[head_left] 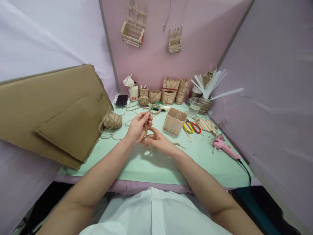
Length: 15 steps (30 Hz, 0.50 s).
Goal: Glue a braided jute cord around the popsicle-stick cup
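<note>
Strands of brown twine run between my two hands above the front half of the green tabletop. My left hand pinches the upper end of the twine between thumb and fingers. Just below and to the right, my right hand has its fingers closed around the lower part of the same strands. A basket of wooden sticks stands upright beyond my right hand. Left of my hands lies a ball of twine, with loose loops around it.
Red-handled scissors, yellow-handled scissors, wooden sticks and a pink glue gun lie on the right. A clear cup holds liquid. Cardboard leans at left. Stick baskets line the back; stick racks hang above.
</note>
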### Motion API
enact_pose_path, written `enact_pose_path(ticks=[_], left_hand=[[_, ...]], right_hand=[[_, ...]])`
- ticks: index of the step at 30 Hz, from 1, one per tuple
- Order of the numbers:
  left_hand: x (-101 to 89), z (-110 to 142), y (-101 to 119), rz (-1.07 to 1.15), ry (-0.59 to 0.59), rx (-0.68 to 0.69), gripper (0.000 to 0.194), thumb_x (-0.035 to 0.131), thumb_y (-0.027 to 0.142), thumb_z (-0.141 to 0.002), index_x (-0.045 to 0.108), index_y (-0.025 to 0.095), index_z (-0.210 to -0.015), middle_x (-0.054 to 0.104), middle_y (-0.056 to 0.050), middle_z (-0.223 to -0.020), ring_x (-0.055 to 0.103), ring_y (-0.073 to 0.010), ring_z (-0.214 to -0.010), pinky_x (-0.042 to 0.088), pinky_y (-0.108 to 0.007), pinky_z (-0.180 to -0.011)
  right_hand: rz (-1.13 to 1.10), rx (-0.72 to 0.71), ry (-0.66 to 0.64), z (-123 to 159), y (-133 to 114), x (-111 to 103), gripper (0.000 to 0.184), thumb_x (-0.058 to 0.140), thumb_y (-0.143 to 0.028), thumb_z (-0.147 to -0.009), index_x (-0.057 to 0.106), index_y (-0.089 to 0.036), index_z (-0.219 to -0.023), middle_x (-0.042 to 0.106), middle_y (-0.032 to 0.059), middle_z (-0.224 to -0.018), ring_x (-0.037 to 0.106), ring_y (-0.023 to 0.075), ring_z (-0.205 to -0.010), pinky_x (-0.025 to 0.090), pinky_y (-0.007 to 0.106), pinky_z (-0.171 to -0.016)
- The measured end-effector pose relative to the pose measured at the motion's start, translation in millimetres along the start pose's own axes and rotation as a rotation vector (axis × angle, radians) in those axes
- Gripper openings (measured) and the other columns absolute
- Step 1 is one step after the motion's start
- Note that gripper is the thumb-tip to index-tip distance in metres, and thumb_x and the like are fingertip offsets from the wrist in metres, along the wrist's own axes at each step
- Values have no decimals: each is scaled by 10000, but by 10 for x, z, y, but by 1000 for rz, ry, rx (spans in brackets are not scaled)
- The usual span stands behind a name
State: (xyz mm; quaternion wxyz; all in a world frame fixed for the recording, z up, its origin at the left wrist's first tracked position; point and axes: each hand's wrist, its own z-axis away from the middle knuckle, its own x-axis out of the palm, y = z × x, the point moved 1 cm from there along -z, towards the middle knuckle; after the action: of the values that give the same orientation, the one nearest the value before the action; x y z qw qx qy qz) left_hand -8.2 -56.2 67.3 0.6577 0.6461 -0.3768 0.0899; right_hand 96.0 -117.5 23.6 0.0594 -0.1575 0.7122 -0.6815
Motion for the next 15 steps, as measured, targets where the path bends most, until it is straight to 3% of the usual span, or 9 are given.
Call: enact_pose_path(ticks=[2, 4, 8, 11, 15], left_hand=[[-27, -67, 146, 69, 48, 23, 54, 624, 151, -813, 582, 124, -793, 587, 11, -680, 540, -30, -557, 448, -129, -549], [-133, -163, 299, 171, 130, 72, 79, 543, 126, -868, 578, 122, -797, 580, 15, -657, 534, -26, -526, 447, -126, -523], [-496, -355, 522, 433, 376, 87, 241, 415, 133, -939, 533, 115, -729, 546, 25, -579, 524, -14, -488, 440, -102, -489], [-725, -421, 569, 524, 543, 100, 261, 396, 137, -948, 514, 124, -715, 542, 31, -553, 535, -24, -480, 456, -110, -481], [-808, -435, 544, 579, 551, 119, 248, 402, 141, -946, 516, 124, -726, 552, 29, -556, 549, -33, -494, 471, -121, -487]], right_hand=[[128, 27, -5, 63, -64, 23, 351, 592, -396, -805, 476, -219, -1085, 556, -53, -639, 490, 98, -551, 390, 228, -561], [275, -14, 72, 131, -144, -47, 223, 504, -383, -851, 531, -200, -975, 491, -61, -588, 430, 90, -527, 348, 221, -540], [617, -56, 221, 300, -272, -354, 231, 438, -359, -878, 592, -187, -863, 514, -30, -619, 431, 104, -568, 341, 237, -575], [767, -32, 285, 458, -286, -593, 241, 453, -356, -864, 604, -188, -779, 538, -20, -628, 447, 114, -579, 343, 243, -589], [806, 26, 402, 657, -245, -796, 267, 492, -387, -831, 605, -183, -702, 568, -5, -632, 465, 131, -588, 345, 249, -580]])
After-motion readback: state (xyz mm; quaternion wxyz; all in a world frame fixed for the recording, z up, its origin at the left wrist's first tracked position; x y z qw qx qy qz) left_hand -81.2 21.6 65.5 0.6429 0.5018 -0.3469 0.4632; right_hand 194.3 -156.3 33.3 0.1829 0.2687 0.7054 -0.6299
